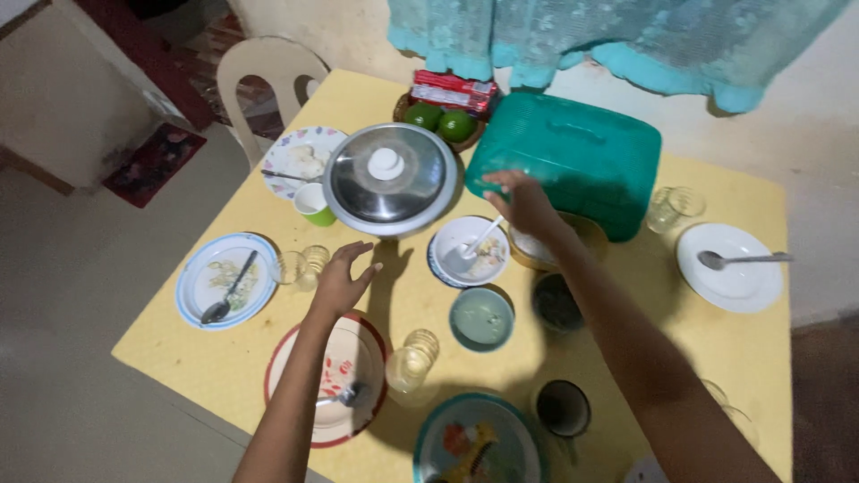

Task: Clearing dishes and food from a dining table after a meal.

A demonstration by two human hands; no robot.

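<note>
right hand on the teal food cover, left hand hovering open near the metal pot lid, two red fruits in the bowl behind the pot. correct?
Not quite: the two fruits in the bowl behind the pot are green, not red, as the head view shows. The rest holds: the right hand is on the edge of the teal food cover, and the left hand hovers open near the metal pot lid.

A home dining area: used plates (pixel 225 279), glasses (pixel 410 362) and a lidded pot (pixel 390 179) crowd a yellow-clothed table (pixel 734 349) beside a plastic chair (pixel 268 76).
</note>
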